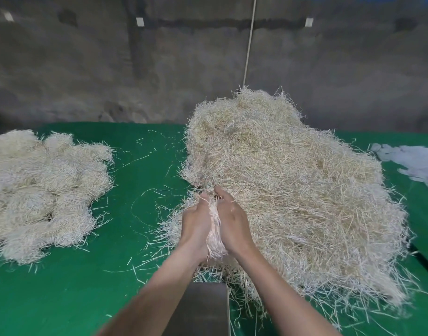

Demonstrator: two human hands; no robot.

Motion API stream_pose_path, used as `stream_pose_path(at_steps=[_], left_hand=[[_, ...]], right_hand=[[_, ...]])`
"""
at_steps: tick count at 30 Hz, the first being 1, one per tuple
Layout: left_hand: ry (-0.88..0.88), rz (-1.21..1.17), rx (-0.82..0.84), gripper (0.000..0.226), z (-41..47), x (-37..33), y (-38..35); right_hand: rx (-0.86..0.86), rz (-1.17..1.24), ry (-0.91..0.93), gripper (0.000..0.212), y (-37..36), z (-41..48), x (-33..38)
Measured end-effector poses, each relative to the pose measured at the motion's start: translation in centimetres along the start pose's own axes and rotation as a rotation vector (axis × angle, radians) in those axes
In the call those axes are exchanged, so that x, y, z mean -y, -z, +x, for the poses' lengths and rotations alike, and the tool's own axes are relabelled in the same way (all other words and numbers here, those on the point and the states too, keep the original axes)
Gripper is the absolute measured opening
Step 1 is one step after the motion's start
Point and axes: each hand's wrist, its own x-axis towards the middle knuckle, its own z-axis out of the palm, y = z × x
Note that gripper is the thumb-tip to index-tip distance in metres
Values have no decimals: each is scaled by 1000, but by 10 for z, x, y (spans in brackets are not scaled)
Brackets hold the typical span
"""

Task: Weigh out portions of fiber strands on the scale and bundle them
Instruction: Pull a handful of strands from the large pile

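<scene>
A big loose heap of pale fiber strands (293, 190) covers the right half of the green table (140, 166). At its near left edge, my left hand (196, 224) and my right hand (232, 221) press together around a handful of strands (215, 229), palms facing each other. The handful hangs down between them, just above the grey metal scale pan (203, 309) at the table's near edge. The pan's surface looks bare; stray strands lie along its right side. On the left lies a pile of finished bundles (43, 190).
Loose single strands (145, 209) are scattered over the green cloth between the two piles. Some white material (411, 161) lies at the far right. A grey wall (111, 69) stands behind the table, with a thin cord (249, 42) hanging down it.
</scene>
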Motion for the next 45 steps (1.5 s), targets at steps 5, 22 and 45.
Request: stream_pose_path(at_steps=[5,22,45], left_hand=[[3,-102,-102,40,17,-21,12],[66,-270,231,37,-8,-20,-2],[-134,145,5,75,12,-19,14]], right_hand=[[155,649,-97,52,4,-18,-2],[-300,-91,175,38,6,14,1],[-82,559,-172,33,36,5,-8]])
